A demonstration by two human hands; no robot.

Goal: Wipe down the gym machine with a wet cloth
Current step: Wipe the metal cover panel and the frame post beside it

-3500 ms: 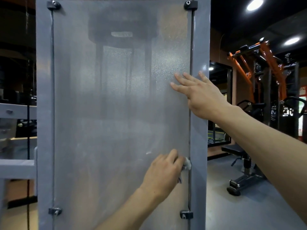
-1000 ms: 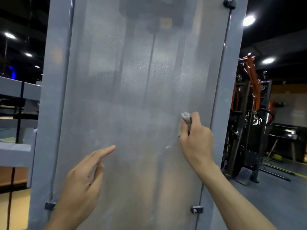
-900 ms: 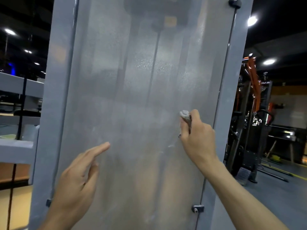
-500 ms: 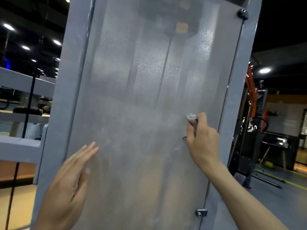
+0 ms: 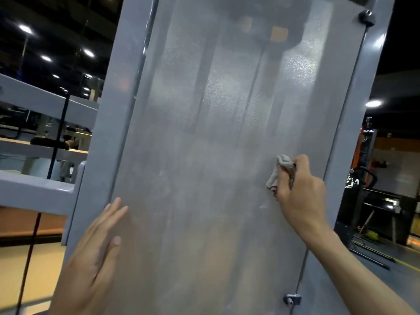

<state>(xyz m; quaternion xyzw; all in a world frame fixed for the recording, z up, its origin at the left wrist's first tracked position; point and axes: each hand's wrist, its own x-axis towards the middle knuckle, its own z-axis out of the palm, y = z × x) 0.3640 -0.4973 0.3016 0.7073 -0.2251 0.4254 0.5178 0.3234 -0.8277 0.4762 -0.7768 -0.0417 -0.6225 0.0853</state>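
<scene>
Left hand point(image 5: 91, 264) now flat against panel point(image 5: 204, 155), fingers together.

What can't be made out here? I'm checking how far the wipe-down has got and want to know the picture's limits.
Head view, the only one:
- Panel: top and bottom cut off by the frame edges.
- Parts behind the panel: only dim shapes through its frosted surface.
- Cloth: mostly hidden inside the right hand; wetness cannot be told.
- Left hand: wrist cut off by the bottom edge.
- Label on the dark machine at right: too small to read.
</scene>
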